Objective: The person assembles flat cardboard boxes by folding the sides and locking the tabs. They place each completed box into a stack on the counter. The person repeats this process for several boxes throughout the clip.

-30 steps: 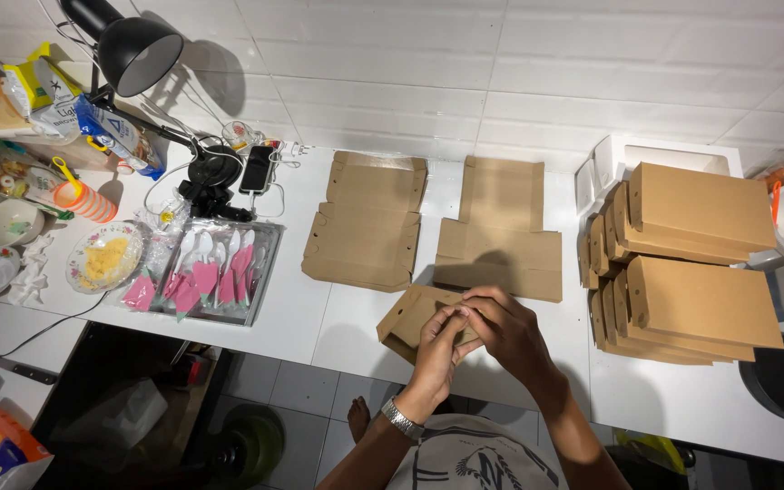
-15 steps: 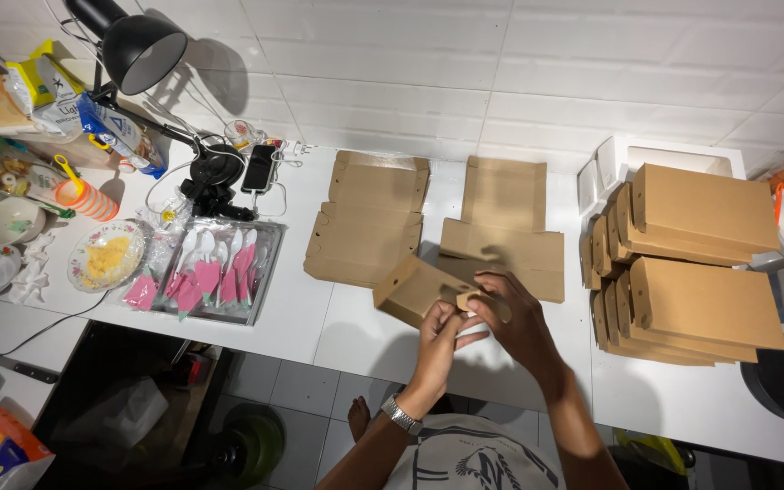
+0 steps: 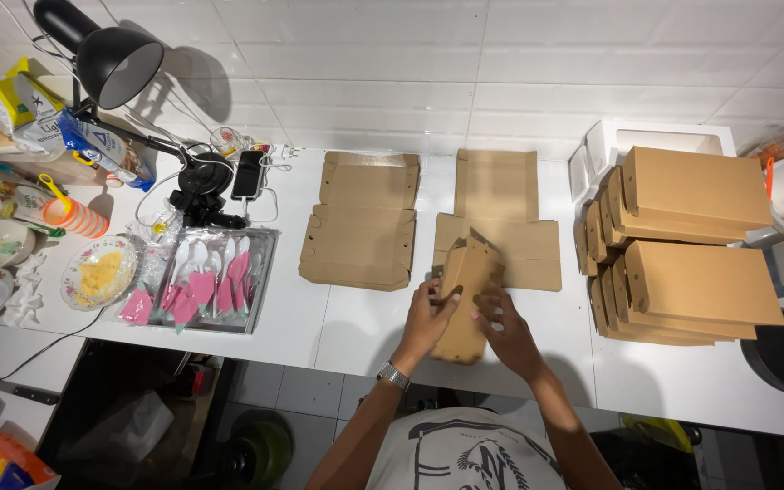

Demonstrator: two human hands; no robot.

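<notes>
Nearest, at 6 o'clock: two bare hands, left hand [image 3: 426, 318] and right hand [image 3: 504, 328], both clasping one half-folded brown cardboard box [image 3: 465, 295] held tilted just above the white counter [image 3: 356, 318]; left fingers [image 3: 436, 292] wrapped on its near-left edge, right fingers curled against its right side, lower end of box hidden behind the palms. One wristwatch [image 3: 393, 375] on the left wrist.

Just beyond, at 12 o'clock: two flat unfolded cardboard blanks, one [image 3: 360, 220] to the left, the other [image 3: 501, 204] partly covered by the held box.

At 3 o'clock: two stacks of folded boxes, upper stack [image 3: 682, 191] and lower stack [image 3: 691, 286]; exact count per stack hard to tell, edges overlapping.

At 9 o'clock: one metal tray [image 3: 206, 281] of white spoons and pink packets, count unclear; one plate [image 3: 97, 272].

Farthest, at 10 o'clock: one black desk lamp [image 3: 111, 63], one phone [image 3: 248, 173] amid tangled cables.
</notes>
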